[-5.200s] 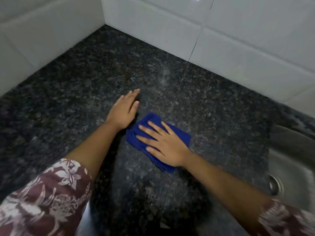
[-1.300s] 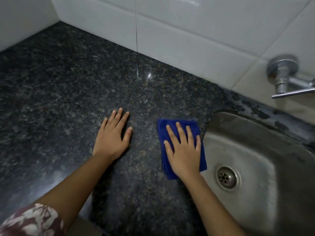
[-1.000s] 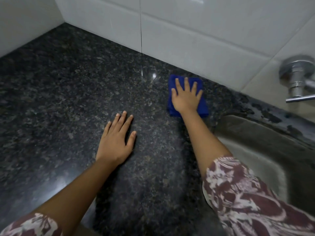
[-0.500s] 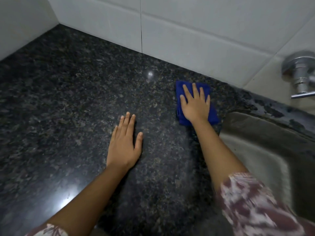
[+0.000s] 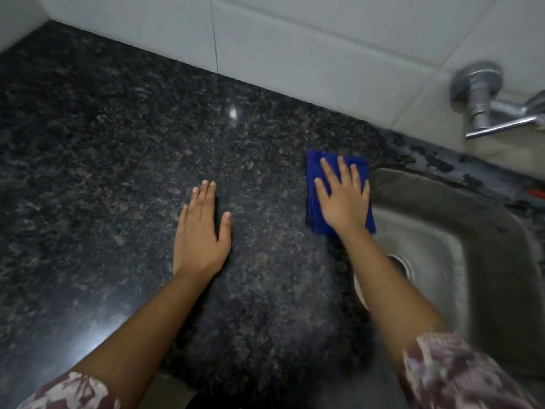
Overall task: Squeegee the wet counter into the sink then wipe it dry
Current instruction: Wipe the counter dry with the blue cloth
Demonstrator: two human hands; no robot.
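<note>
Flat: right hand (image 5: pixel 343 202) on blue cloth (image 5: pixel 314 184) beside sink (image 5: pixel 486 231)

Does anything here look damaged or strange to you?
Yes. The strip of counter behind the sink, below the tap, looks worn: dark patches with a flaked, uneven surface. A small orange-red speck lies there too; what it is cannot be told. The blue cloth slightly overhangs the sink's edge.
</note>
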